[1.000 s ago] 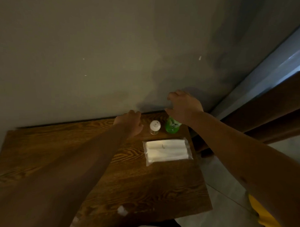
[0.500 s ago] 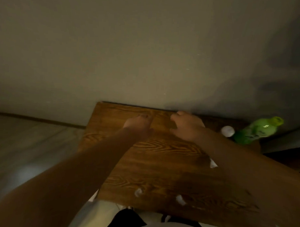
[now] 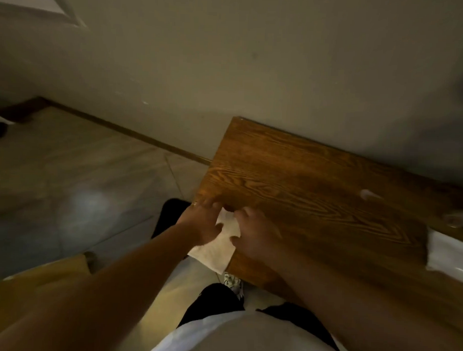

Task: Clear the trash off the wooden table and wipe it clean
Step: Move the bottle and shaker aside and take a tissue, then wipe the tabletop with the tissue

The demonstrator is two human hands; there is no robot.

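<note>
The wooden table stands against the wall on the right of the head view. At its near left corner both of my hands meet over a white tissue that hangs partly off the table's edge. My left hand holds the tissue's left side with its thumb on top. Fingers and thumb of my right hand curl onto its right side. A small white scrap lies further right on the wood.
A white tissue pack lies at the table's right end, with a blurred small object behind it. Grey tiled floor spreads to the left. A yellow object sits by my left arm. My legs and shoe are below the table's edge.
Both hands pulled back from the table's far side to its near left corner and now hold a white tissue. The view swung left, so the green bottle is out of sight.
</note>
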